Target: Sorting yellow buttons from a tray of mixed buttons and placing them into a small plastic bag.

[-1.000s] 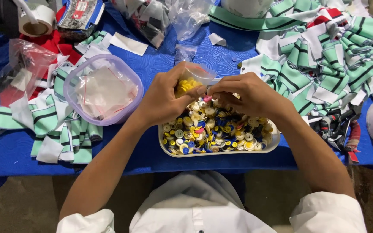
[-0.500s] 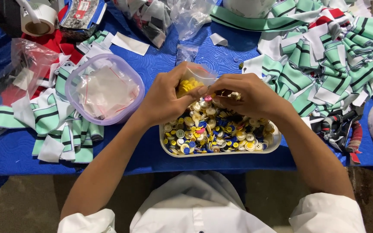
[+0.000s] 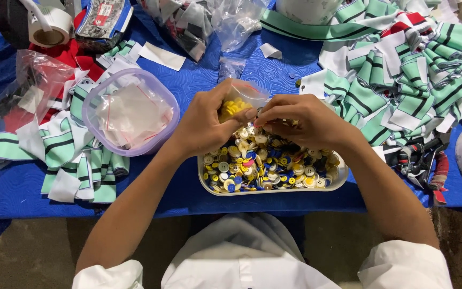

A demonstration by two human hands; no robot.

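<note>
Holding small clear bag (image 3: 240,100) of yellow buttons, left hand (image 3: 205,124) gripping it over button tray (image 3: 274,188) | right hand (image 3: 301,119) pinching at bag mouth | advice: keep mouth open, above tray

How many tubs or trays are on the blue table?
2. A round lilac tub holding small clear bags sits left of the hands; a clear tray full of mixed buttons lies under the left hand and right hand. Cloth piles may hide others.

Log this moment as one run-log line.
left hand: holds small clear bag of yellow buttons | right hand: at bag mouth | below: tray of mixed buttons
</note>
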